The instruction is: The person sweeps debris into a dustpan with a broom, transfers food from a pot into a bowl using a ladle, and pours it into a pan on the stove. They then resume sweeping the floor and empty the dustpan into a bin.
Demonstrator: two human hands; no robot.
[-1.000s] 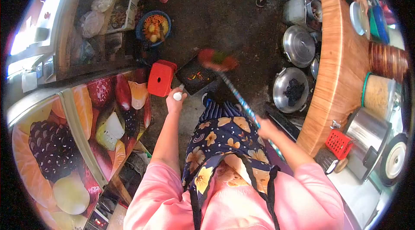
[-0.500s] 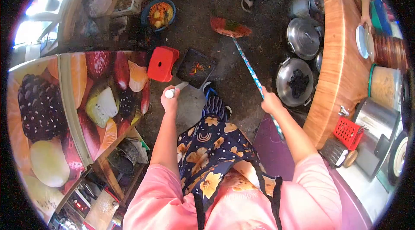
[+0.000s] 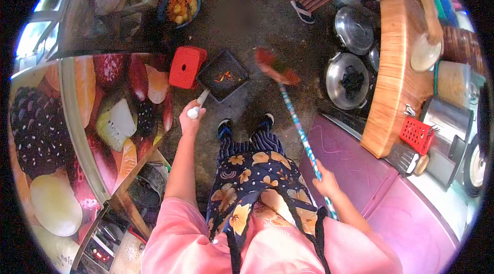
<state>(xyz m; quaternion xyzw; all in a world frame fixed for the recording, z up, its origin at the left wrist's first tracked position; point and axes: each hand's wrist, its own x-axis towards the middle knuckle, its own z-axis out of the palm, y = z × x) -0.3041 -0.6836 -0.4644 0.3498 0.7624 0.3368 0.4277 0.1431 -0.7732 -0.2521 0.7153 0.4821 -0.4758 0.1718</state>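
Left hand [image 3: 191,119] is fisted tight round the white handle of the dustpan [image 3: 222,76], arm stretched forward. Dustpan sits flat on the dark floor [image 3: 242,16], just beside a red stool [image 3: 186,66], with a few orange scraps inside it. Right hand [image 3: 325,184] is closed round the broom [image 3: 299,130], low on its blue patterned stick, close to the person's hip. Stick slants forward to the red bristle head, which is down at the floor just right of the dustpan; touching or not, cannot tell. Person's two dark shoes [image 3: 224,128] stand between dustpan and body, apron hanging above them. Fruit-print table [image 3: 77,119] fills the left side. Bowl [image 3: 179,7] of yellow-orange food is on the floor beyond the stool. On the right, a lidded pot [image 3: 352,29] and an open pot [image 3: 351,86] with dark stuff inside stand on the floor against a curved wooden counter [image 3: 393,83]. Another person's hand [image 3: 436,32] rests on a white plate [image 3: 423,54] on that counter. Red basket [image 3: 417,135] lies near the counter's near end, purple surface [image 3: 355,166] below it.
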